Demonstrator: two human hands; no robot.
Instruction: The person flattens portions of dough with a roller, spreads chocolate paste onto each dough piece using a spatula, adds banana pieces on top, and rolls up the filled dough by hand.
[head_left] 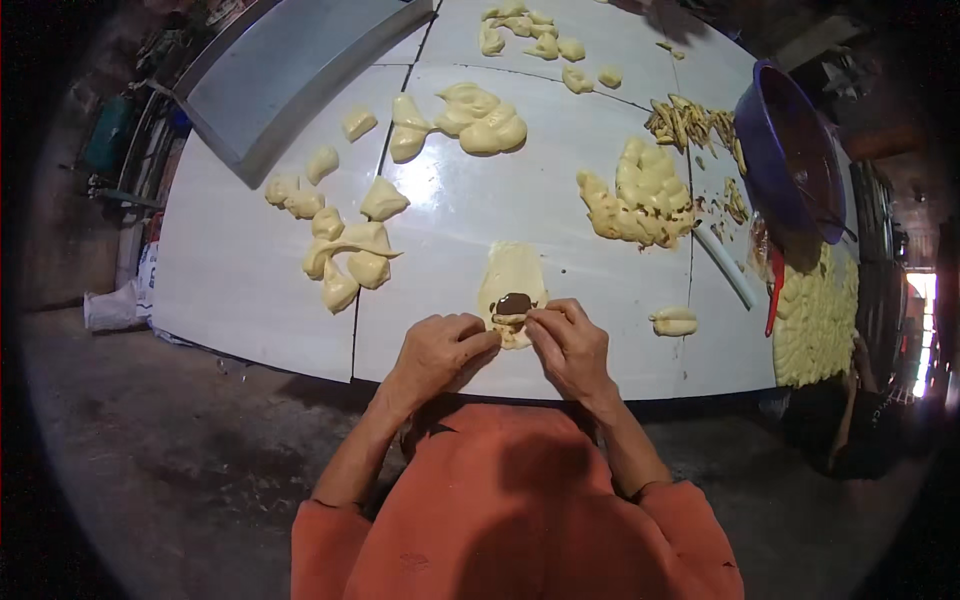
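Note:
A flattened sheet of pale dough [514, 262] lies on the table in front of me, long side pointing away. On its near half sits a dark brown, glossy, chocolate-like filling [514, 304], with a pale strip just nearer to me. My left hand [438, 352] has its fingers curled at the sheet's near left edge. At the near right edge, my right hand [570, 345] pinches the dough beside the filling. The fingertips of both hands partly cover the near end of the sheet. To the right lies a filled, rolled dough piece [674, 321].
Dough lumps [345, 250] are scattered left and far. A pale dough pile [640, 195], sliced yellowish strips [685, 125] and a purple basin [790, 150] stand right. A pale stick [725, 265], a red-handled tool [775, 290] and rows of shaped dough [815, 325] lie nearby. A metal tray [290, 75] is far left.

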